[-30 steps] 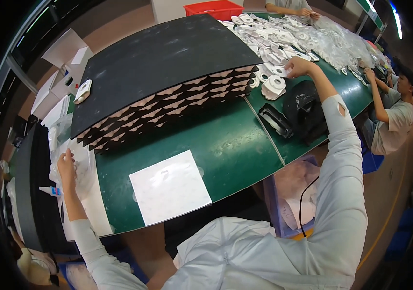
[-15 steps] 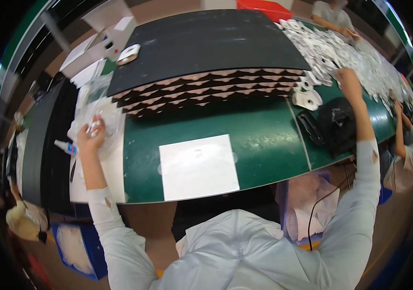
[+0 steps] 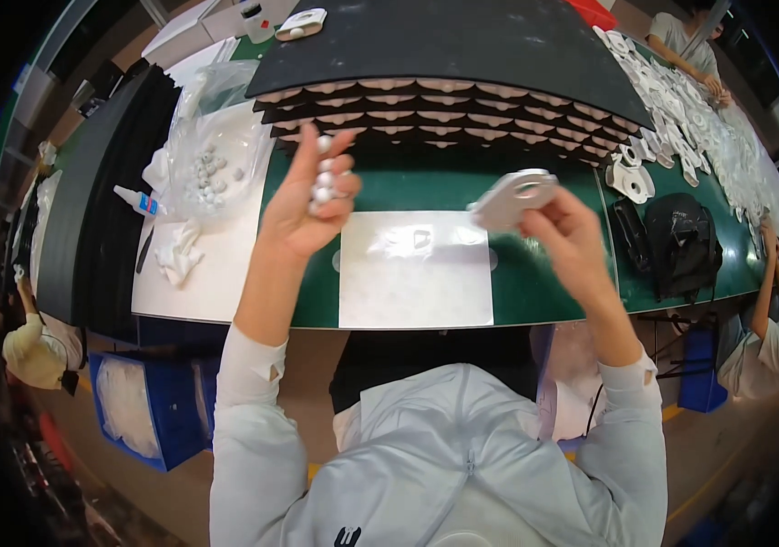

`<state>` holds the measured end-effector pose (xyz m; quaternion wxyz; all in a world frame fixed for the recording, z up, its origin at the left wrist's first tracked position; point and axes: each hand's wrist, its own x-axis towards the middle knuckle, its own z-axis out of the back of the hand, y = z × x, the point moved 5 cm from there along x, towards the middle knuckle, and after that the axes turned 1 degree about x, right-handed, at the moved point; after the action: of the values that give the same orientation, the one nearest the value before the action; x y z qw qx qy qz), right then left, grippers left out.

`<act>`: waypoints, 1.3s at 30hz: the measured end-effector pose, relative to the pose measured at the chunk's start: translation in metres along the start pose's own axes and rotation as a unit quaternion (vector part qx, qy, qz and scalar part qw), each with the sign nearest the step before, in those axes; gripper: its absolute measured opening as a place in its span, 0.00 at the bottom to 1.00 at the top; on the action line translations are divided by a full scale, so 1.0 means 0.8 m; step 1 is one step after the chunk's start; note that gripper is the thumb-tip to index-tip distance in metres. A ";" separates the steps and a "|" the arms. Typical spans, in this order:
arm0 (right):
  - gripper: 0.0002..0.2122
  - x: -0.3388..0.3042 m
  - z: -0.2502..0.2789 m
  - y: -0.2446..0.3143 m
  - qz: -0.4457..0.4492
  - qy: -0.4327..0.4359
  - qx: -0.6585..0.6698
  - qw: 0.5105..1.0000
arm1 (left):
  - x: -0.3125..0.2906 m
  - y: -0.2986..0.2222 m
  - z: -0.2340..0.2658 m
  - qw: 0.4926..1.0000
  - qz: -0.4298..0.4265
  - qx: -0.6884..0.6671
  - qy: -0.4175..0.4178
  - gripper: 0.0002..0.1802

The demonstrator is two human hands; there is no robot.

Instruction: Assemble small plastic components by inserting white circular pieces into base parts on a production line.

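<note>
Several small white balls (image 3: 323, 180) rest in the curled fingers of my left hand (image 3: 297, 205), raised over the left edge of a white sheet (image 3: 417, 287). Between the thumb and fingers of my right hand (image 3: 572, 239) is a flat white plastic part (image 3: 510, 202) with a round hole, held above the sheet's right corner. More white balls (image 3: 210, 173) lie in an open clear plastic bag (image 3: 239, 137) on the left. Beside the bag are a glue bottle (image 3: 139, 201) with a blue label and a crumpled white tissue (image 3: 178, 253).
A stack of black trays (image 3: 462, 55) stands at the back, with one white part (image 3: 301, 25) on top. To the right are a heap of white parts (image 3: 672, 109) and a black bag (image 3: 681, 242). Co-workers sit at both sides; blue bins (image 3: 166, 401) stand below the table.
My right hand has come from the heap toward the middle, now with a white plastic part in it. My left hand has moved right from the plastic bag, carrying balls.
</note>
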<state>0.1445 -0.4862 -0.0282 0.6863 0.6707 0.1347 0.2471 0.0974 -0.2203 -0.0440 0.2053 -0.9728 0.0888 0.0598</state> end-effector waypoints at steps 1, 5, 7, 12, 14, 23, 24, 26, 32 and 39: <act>0.10 0.005 -0.023 -0.010 -0.010 0.017 0.014 1.000 | 0.008 0.009 -0.010 1.000 0.018 0.016 0.003 0.23; 0.09 0.015 -0.067 -0.029 -0.037 0.056 -0.007 0.998 | 0.045 0.033 -0.024 0.996 0.067 0.056 0.033 0.21; 0.08 0.015 -0.076 -0.038 -0.038 0.054 -0.027 0.997 | 0.048 0.038 -0.022 0.995 0.069 0.065 0.025 0.21; 0.07 0.011 -0.084 -0.044 -0.035 0.054 -0.041 0.997 | 0.037 0.034 -0.019 0.995 -0.010 0.097 0.025 0.21; 0.06 0.010 -0.085 -0.044 -0.009 0.062 -0.096 0.993 | 0.035 0.033 -0.021 0.994 -0.025 0.108 0.025 0.21; 0.04 0.008 -0.082 -0.036 0.011 0.022 -0.106 0.994 | 0.038 0.032 -0.012 0.992 -0.041 0.123 0.012 0.12; 0.04 0.007 -0.083 -0.035 0.010 0.022 -0.105 0.994 | 0.038 0.032 -0.012 0.992 -0.040 0.119 0.006 0.11; 0.04 0.006 -0.085 -0.029 0.037 0.029 -0.162 0.986 | 0.040 0.033 -0.009 0.993 -0.033 0.113 -0.002 0.12; 0.05 0.005 -0.099 -0.019 0.179 0.052 -0.296 0.937 | 0.046 0.033 -0.003 0.994 -0.027 0.106 0.010 0.16; 0.09 0.019 -0.071 -0.046 -0.047 0.068 0.144 0.986 | 0.038 0.037 -0.022 0.985 -0.041 0.166 0.015 0.17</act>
<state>0.1334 -0.4289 -0.0662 0.5823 0.7373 0.2467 0.2378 0.1230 -0.2590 -0.0442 0.3648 -0.9288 0.0610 0.0208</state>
